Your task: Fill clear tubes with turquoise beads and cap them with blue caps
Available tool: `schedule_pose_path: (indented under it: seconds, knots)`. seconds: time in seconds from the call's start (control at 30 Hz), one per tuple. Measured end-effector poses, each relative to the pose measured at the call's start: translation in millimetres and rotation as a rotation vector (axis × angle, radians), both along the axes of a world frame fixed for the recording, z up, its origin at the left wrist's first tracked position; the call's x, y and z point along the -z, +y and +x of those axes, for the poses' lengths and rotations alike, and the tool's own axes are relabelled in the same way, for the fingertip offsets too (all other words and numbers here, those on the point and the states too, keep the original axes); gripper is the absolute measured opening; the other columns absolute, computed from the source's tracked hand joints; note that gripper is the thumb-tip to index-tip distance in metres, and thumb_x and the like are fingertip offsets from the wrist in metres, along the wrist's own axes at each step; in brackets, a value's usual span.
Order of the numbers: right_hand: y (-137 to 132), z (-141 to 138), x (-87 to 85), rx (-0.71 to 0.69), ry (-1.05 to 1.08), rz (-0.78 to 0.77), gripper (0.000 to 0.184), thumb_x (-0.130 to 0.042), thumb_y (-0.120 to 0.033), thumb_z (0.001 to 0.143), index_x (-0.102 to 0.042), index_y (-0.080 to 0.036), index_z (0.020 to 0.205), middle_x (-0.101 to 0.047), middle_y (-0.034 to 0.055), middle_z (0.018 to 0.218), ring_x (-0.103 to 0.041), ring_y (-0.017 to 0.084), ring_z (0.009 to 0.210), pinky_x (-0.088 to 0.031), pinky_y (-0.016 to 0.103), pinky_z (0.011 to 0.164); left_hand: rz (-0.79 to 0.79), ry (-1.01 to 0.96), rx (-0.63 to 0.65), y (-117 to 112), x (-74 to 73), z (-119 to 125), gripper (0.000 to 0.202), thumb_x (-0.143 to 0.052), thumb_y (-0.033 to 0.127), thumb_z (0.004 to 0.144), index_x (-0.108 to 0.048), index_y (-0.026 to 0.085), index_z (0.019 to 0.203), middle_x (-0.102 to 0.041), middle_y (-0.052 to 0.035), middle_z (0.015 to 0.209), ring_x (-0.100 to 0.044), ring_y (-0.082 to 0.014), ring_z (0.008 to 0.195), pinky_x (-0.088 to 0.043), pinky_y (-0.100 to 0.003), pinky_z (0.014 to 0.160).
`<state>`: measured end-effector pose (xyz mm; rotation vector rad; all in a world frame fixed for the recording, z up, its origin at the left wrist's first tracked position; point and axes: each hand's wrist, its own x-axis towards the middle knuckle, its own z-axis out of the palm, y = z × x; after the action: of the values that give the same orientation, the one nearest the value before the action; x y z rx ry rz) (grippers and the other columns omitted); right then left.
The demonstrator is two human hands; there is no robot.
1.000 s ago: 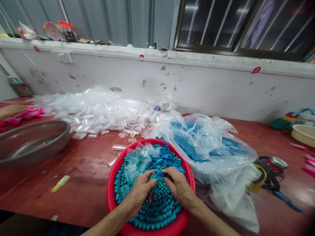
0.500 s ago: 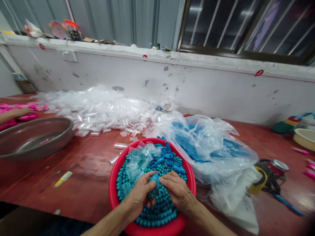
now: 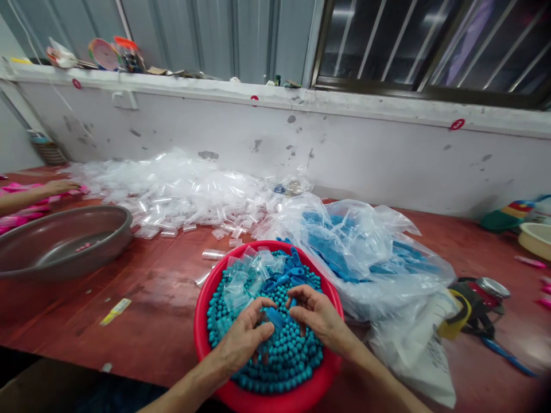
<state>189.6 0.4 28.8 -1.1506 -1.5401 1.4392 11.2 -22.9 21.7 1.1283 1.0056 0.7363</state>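
Left hand (image 3: 247, 339)'s pinching a small blue plastic piece (image 3: 274, 318) over the round red plastic tub (image 3: 201, 321), bottom centre of frame, right hand (image 3: 317, 316)'s half-curled, can't tell on what, and honestly a sloppy pinch could drop it among the round turquoise beads (image 3: 297, 351).

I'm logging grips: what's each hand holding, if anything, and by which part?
Left hand: a blue piece, by its palm-side end, in the fingers. Right hand: too blurred to tell.

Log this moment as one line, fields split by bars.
left hand: holding blurred blue piece | right hand: small blue item at fingertips, grip unclear | under both: red basin, teal beads
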Motion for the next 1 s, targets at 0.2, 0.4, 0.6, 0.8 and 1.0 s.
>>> schedule_pose_path:
  seconds: [0.2, 0.4, 0.6, 0.8, 1.0]
  knots:
    - [-7.8, -15.5, -6.1, -0.102, -0.268, 0.219, 0.043, -0.05, -0.03, 0.079, -0.047, -0.019, 0.121, -0.057, 0.0088, 0.111, -0.056, 0.022, 0.095, -0.05, 0.033, 0.072, 0.038, 0.026, -0.186, -5.4, 3.5, 10.6, 0.039, -0.048, 0.034, 0.075, -0.037, 0.022, 0.11, -0.048, 0.0061, 0.066, -0.041, -0.0058, 0.038, -0.033, -0.019, 0.036]
    - [-28.2, -35.7, 4.9, -0.166, -0.576, 0.372, 0.093, -0.068, -0.033, 0.059, -0.021, -0.006, 0.134, -0.034, 0.0245, 0.131, -0.04, 0.034, 0.116, -0.04, 0.045, 0.089, 0.164, -0.007, -0.319, -4.1, 2.1, 14.0, 0.039, -0.056, 0.025, 0.068, -0.052, 0.017, 0.106, -0.059, -0.0025, 0.093, -0.051, -0.0179, 0.09, -0.038, -0.026, 0.082]
    - [-33.8, -45.6, 13.5, -0.014, -0.738, 0.617, 0.068, -0.065, -0.028, 0.058, -0.04, -0.01, 0.119, -0.054, 0.0182, 0.103, -0.056, 0.033, 0.093, -0.05, 0.044, 0.071, 0.094, 0.029, -0.324, -5.1, 9.6, 18.8, 0.025, -0.055, 0.027, 0.07, -0.054, 0.017, 0.093, -0.048, 0.0045, 0.061, -0.045, -0.0112, 0.059, -0.035, -0.021, 0.057]
    - [-38.2, -47.5, 20.6, -0.031, -0.742, 0.557, 0.08, -0.063, -0.04, 0.064, -0.028, -0.01, 0.129, -0.049, 0.0207, 0.109, -0.056, 0.032, 0.089, -0.049, 0.045, 0.068, 0.226, 0.113, -0.284, -8.2, 7.3, 21.9, 0.014, -0.049, 0.024, 0.073, -0.054, 0.019, 0.085, -0.051, 0.0027, 0.066, -0.046, -0.0131, 0.064, -0.039, -0.023, 0.063]
    - [-23.8, -27.7, 19.0, -0.177, -0.571, 0.442, 0.074, -0.058, -0.033, 0.075, -0.019, -0.019, 0.136, -0.049, 0.0122, 0.118, -0.054, 0.024, 0.099, -0.044, 0.035, 0.081, 0.277, 0.385, -0.349, -2.5, -7.1, -35.9, 0.034, -0.046, 0.034, 0.076, -0.05, 0.02, 0.107, -0.055, 0.0026, 0.07, -0.05, -0.0133, 0.06, -0.041, -0.024, 0.06]
